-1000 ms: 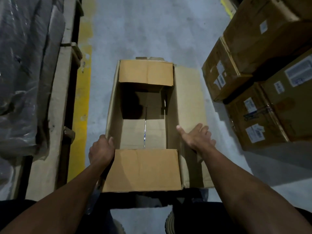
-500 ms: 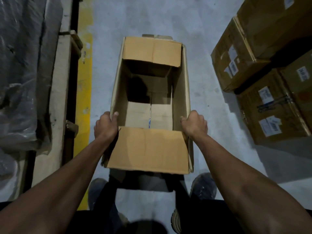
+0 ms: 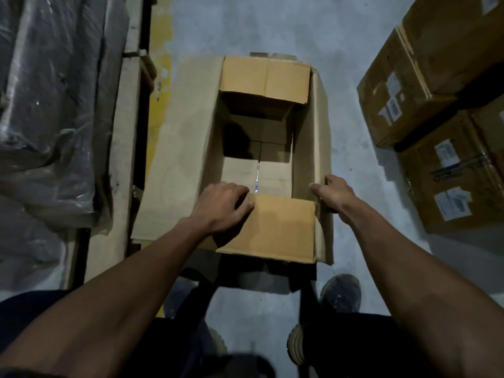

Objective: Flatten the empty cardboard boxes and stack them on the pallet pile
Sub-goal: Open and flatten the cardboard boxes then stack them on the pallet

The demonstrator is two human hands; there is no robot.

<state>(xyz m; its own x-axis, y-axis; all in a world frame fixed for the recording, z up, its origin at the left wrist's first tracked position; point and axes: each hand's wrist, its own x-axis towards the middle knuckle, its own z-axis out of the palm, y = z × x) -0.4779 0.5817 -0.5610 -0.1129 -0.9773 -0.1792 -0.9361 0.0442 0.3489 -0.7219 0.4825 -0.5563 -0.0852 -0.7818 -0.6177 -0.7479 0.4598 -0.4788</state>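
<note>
An open, empty cardboard box (image 3: 305, 137) stands on the grey floor in front of me, its taped bottom seam visible inside. Its long left flap (image 3: 180, 148) lies spread outward. The near short flap (image 3: 275, 227) and the far short flap (image 3: 264, 77) both fold inward. My left hand (image 3: 223, 205) rests on the near flap's left corner with its fingers curled over the flap's edge. My right hand (image 3: 331, 193) grips the upright right wall near the front corner, thumb inside the box.
A wooden pallet (image 3: 128, 110) loaded with plastic-wrapped goods (image 3: 51, 105) runs along the left, beside a yellow floor line (image 3: 161, 36). Stacked, labelled cardboard boxes (image 3: 441, 118) stand at the right. My shoes (image 3: 341, 293) are just below the box.
The box's left flap has dropped outward. My left hand has moved from the left wall onto the near flap. My right hand still holds the right wall.
</note>
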